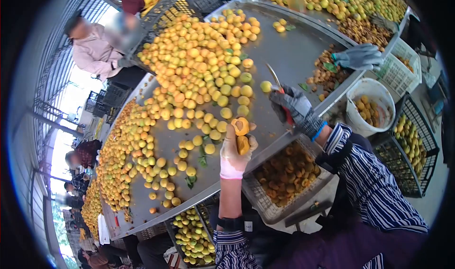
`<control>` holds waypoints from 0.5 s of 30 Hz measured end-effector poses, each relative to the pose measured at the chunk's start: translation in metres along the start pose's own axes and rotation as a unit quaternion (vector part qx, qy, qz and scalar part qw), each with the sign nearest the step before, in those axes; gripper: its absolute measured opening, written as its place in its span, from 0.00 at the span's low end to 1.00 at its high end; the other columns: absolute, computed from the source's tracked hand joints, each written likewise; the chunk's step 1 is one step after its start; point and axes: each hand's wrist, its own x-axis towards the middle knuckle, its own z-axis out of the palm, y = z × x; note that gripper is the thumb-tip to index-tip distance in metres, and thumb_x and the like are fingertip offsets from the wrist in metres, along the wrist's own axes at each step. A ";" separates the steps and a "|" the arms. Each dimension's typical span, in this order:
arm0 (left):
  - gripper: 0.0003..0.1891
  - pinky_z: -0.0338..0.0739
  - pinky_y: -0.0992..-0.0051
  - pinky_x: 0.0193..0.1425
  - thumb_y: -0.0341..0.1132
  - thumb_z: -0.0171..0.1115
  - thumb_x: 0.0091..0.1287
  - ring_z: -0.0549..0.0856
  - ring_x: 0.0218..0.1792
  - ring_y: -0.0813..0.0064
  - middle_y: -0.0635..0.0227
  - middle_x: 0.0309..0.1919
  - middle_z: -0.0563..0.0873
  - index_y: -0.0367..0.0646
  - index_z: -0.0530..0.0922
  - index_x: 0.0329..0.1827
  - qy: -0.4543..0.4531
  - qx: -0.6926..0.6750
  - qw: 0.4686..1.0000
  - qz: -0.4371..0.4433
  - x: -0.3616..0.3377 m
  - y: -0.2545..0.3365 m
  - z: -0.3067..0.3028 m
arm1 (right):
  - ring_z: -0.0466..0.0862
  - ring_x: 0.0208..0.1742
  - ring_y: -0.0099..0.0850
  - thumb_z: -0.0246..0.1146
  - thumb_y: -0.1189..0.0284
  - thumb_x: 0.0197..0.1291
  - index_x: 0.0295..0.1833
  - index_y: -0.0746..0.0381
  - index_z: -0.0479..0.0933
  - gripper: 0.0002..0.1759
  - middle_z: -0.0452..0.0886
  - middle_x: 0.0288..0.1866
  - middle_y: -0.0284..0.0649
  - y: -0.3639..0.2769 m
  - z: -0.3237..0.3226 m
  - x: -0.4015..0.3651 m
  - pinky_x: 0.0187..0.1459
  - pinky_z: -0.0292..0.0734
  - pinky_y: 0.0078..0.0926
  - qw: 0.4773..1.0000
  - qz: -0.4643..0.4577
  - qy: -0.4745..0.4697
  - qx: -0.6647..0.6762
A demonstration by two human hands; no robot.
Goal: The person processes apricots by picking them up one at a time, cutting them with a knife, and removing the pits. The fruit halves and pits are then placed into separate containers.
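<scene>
My left hand (237, 150), in a thin pale glove, holds an apricot split into two halves (241, 126), the orange inside of the upper one facing me. To its right, my right hand (294, 108), in a grey glove, is closed round the red handle (287, 113) of a small curved knife (273, 74), whose blade points up and left. Both hands are over the near edge of a metal table (279, 51). Whole apricots (199, 65) lie heaped to the left and beyond. Below the edge, a crate (270, 214) holds cut apricot halves (287, 174).
A grey glove (358, 57) lies by a pile of stones (327, 72) at the right. Nearby stand a white bucket (370, 86), a white basket (403, 67) and a black crate (426, 174) of fruit. A co-worker (95, 48) is across the table.
</scene>
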 end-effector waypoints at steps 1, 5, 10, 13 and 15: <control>0.27 0.70 0.74 0.33 0.54 0.49 0.69 0.78 0.27 0.73 0.61 0.43 0.81 0.45 0.68 0.63 -0.023 -0.014 0.999 -0.020 0.000 -0.002 0.001 | 0.69 0.12 0.20 0.64 0.66 0.59 0.42 0.61 0.75 0.11 0.73 0.19 0.32 -0.001 -0.002 0.003 0.13 0.63 0.18 0.998 -0.044 -0.009 0.043; 0.29 0.71 0.74 0.33 0.54 0.51 0.68 0.80 0.28 0.71 0.59 0.43 0.81 0.43 0.66 0.64 -0.068 -0.012 0.996 -0.054 -0.001 -0.019 0.011 | 0.65 0.10 0.18 0.61 0.66 0.61 0.40 0.61 0.76 0.09 0.68 0.15 0.26 -0.022 -0.003 -0.006 0.13 0.61 0.17 0.982 -0.028 -0.008 0.185; 0.32 0.70 0.75 0.31 0.57 0.51 0.67 0.79 0.26 0.71 0.59 0.41 0.81 0.39 0.66 0.63 -0.126 0.105 0.983 -0.087 -0.006 -0.038 0.035 | 0.63 0.07 0.19 0.59 0.63 0.63 0.36 0.62 0.76 0.13 0.63 0.11 0.25 -0.028 -0.016 -0.003 0.10 0.60 0.19 0.923 0.002 -0.108 0.370; 0.32 0.69 0.75 0.30 0.59 0.48 0.68 0.77 0.24 0.72 0.60 0.38 0.81 0.39 0.67 0.61 -0.140 0.131 0.975 -0.109 -0.008 -0.053 0.045 | 0.64 0.07 0.21 0.59 0.63 0.63 0.36 0.63 0.76 0.13 0.64 0.11 0.26 -0.033 -0.018 -0.004 0.10 0.60 0.20 0.917 -0.006 -0.099 0.386; 0.32 0.69 0.75 0.30 0.60 0.47 0.67 0.76 0.24 0.72 0.61 0.37 0.80 0.39 0.68 0.60 -0.140 0.135 0.972 -0.129 -0.010 -0.057 0.053 | 0.64 0.08 0.21 0.59 0.63 0.63 0.37 0.63 0.76 0.13 0.64 0.11 0.26 -0.036 -0.018 -0.006 0.10 0.61 0.20 0.920 -0.012 -0.091 0.381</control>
